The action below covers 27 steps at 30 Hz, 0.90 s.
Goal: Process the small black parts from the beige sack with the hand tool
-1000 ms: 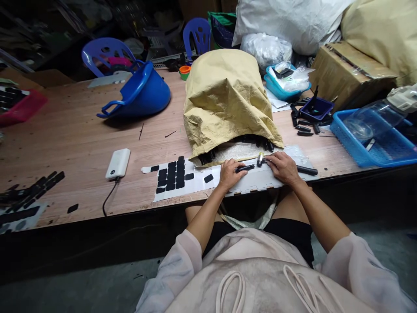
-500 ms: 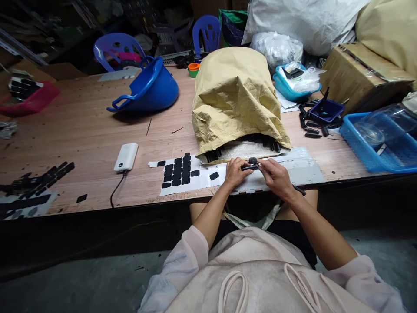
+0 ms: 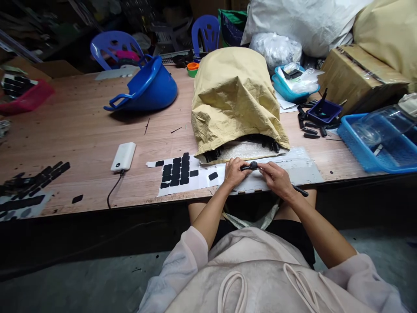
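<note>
My left hand (image 3: 233,173) is closed at the table's front edge, its fingers pinching a small black part with a round end (image 3: 253,165). From the other side my right hand (image 3: 276,177) reaches in with fingertips pinched together at the round end. A slim black handle (image 3: 300,191) pokes out beneath my right wrist; the fingers hide its other end, so its kind does not show. Under both hands lies a pale sheet (image 3: 301,167). Left of them, a white backing sheet (image 3: 199,184) bears rows of black rounded stickers (image 3: 176,171), with one loose black piece (image 3: 213,176) nearby.
A tan sack (image 3: 236,95) holding black parts opens toward me. On the left are a white power bank (image 3: 123,157) with a cable and a tilted blue basin (image 3: 151,89). On the right stand a blue basket (image 3: 358,148), a purple tray (image 3: 325,114) and a cardboard box (image 3: 361,78).
The round end of the black part has turned and dropped slightly between my hands. My right fingers have shifted a little lower; the left hand stays nearly in place.
</note>
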### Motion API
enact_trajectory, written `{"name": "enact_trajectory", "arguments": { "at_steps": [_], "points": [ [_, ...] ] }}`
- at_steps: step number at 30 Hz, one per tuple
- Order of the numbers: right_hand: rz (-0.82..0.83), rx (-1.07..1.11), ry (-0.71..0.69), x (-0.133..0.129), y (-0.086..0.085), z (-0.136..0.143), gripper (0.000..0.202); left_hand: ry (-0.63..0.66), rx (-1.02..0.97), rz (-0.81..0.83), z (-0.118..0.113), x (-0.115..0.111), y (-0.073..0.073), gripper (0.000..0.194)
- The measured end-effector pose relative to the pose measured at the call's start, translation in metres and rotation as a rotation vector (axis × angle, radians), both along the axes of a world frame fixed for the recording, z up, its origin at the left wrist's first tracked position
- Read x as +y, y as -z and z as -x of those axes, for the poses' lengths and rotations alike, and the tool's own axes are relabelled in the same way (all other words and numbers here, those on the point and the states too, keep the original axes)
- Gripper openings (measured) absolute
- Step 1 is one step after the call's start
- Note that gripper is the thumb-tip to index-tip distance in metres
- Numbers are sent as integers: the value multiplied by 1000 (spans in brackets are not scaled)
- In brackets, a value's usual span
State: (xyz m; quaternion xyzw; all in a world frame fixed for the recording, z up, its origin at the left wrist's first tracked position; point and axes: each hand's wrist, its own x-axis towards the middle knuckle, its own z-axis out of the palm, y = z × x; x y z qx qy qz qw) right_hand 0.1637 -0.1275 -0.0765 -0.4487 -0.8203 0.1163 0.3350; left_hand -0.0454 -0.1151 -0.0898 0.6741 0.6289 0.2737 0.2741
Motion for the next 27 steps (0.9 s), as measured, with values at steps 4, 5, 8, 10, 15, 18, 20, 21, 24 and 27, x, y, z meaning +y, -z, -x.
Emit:
{"name": "enact_trajectory", "arguments": {
  "at_steps": [4,5,8,10,15,18,20,21,24,27],
  "points": [
    [-42,10,94,15,-3,-18,31,16,11,-18,0,-1,-1,16],
    [-59,-17,128,21,-4,-25,31,19,15,-21,1,-1,-2,15],
    [-91,-149,187,39,-1,-45,30,22,30,-22,0,-2,-3,16],
    [-113,-234,162,48,5,-55,29,24,39,-19,0,-2,-3,17],
    [-172,-307,97,50,23,-62,29,43,45,-22,4,3,-2,16],
    [-184,-308,108,48,27,-59,29,87,5,-111,4,-7,-2,14],
    [-180,-311,108,47,27,-58,29,186,-69,-211,0,-27,0,13],
    [-177,-312,108,47,27,-58,29,268,-121,-247,-4,-41,2,15],
    [-175,-318,114,48,27,-57,30,545,-275,-198,-20,-88,22,24],
    [-176,-327,121,49,27,-57,30,514,-252,96,-35,-116,57,24]
  ]
}}
